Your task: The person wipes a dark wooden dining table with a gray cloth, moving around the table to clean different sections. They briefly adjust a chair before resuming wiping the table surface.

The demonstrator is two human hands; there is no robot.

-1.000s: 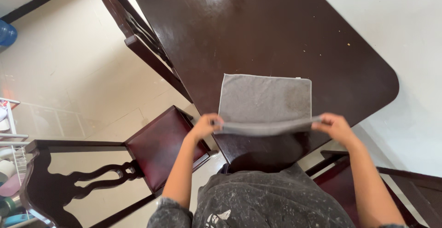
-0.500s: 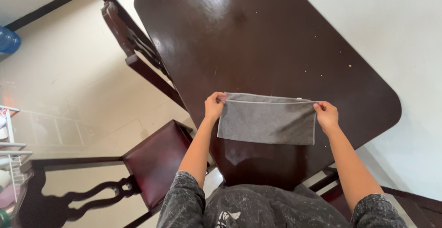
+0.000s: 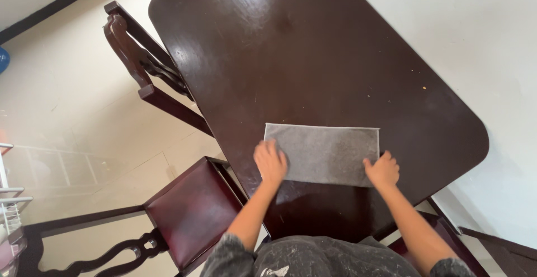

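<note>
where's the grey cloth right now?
The folded grey rectangular cloth lies flat near the dark wooden table's near edge, left hand and right hand pressing its near corners.

We see a grey cloth (image 3: 327,153) folded into a flat rectangle, long side running left to right, lying just below the middle of the frame on the near part of a dark glossy wooden table (image 3: 291,59)

A dark brown, glossy wooden table (image 3: 313,59) with rounded corners carries a flat, grey rectangular folded cloth (image 3: 324,153) lying between the left hand (image 3: 270,162) and right hand (image 3: 382,170), both resting on its near corners.
</note>
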